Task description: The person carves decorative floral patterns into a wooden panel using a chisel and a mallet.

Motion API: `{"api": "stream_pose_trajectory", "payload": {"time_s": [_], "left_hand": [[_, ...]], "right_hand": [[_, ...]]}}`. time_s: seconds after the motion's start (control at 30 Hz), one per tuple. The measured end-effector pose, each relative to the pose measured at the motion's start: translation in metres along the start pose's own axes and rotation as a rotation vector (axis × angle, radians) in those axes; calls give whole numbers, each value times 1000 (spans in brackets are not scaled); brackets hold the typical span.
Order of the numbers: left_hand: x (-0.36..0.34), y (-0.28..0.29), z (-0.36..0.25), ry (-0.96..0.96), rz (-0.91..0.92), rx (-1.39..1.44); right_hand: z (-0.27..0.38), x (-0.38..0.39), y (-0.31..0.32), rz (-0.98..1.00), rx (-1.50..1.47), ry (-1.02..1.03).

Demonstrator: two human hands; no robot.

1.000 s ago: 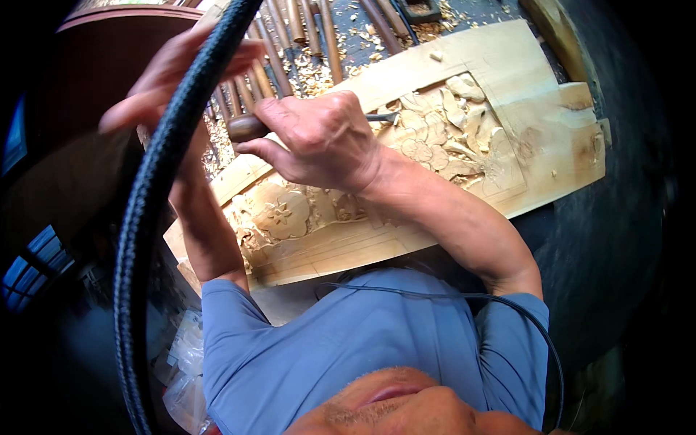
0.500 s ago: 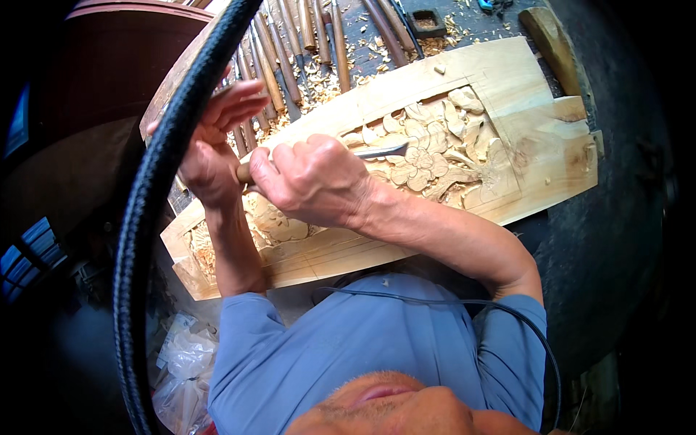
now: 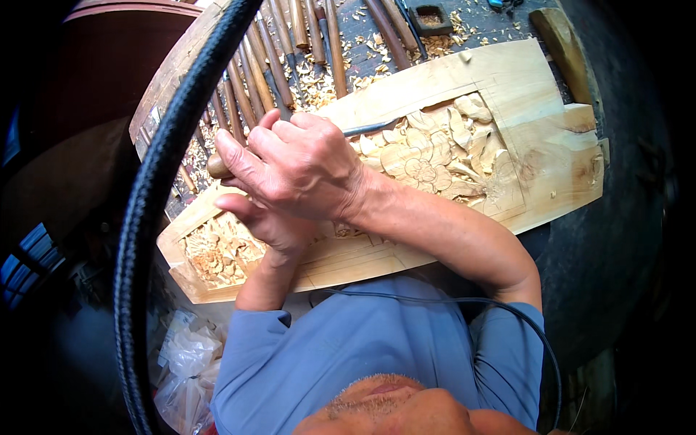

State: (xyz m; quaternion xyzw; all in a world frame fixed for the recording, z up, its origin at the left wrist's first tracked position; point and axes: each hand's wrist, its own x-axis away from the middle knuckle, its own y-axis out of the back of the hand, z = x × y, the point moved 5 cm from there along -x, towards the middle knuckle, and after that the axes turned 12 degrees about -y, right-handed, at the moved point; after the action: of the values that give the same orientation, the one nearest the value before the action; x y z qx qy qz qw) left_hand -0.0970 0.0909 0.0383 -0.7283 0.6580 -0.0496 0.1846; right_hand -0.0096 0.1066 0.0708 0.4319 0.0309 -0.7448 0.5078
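My right hand [image 3: 297, 163] is closed on a gouge with a wooden handle [image 3: 220, 166]; its metal blade [image 3: 370, 129] points rightward over a pale board [image 3: 547, 167] carved with flowers and leaves [image 3: 420, 165]. My left hand [image 3: 272, 225] is just below and behind my right hand, over the board's left part, its thumb out and its other fingers hidden. Rougher carving with curls of wood [image 3: 217, 250] shows at the board's left end.
A row of wooden-handled chisels [image 3: 337, 58] lies among shavings on the dark bench. A square dark block [image 3: 431, 20] and a wood bar [image 3: 562, 54] are at the back right. A thick braided cable [image 3: 130, 268] crosses the left; plastic bags [image 3: 188, 370] sit at lower left.
My left hand, raised with spread fingers earlier, has moved down and rightward beneath my right hand. My right hand has shifted slightly up from half a second ago, still holding the gouge.
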Motion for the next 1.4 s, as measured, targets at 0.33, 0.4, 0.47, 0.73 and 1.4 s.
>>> {"api": "stream_pose_trajectory", "payload": {"time_s": [0.33,0.4,0.47,0.73,1.4], "left_hand": [[14,-9,2,165,228,365],[12,-15,3,211,269,404],[12,-22,8,252,302,442],[17,-21,8,283,311,501],[27,-21,18,345,314,460]], "right_hand": [[6,-4,2,148,-65,-25],[4,-4,0,140,-155,-68],[0,-3,-3,90,-222,-126],[-2,1,-7,197,-242,-184],[-10,5,-8,313,-157,-58]]}}
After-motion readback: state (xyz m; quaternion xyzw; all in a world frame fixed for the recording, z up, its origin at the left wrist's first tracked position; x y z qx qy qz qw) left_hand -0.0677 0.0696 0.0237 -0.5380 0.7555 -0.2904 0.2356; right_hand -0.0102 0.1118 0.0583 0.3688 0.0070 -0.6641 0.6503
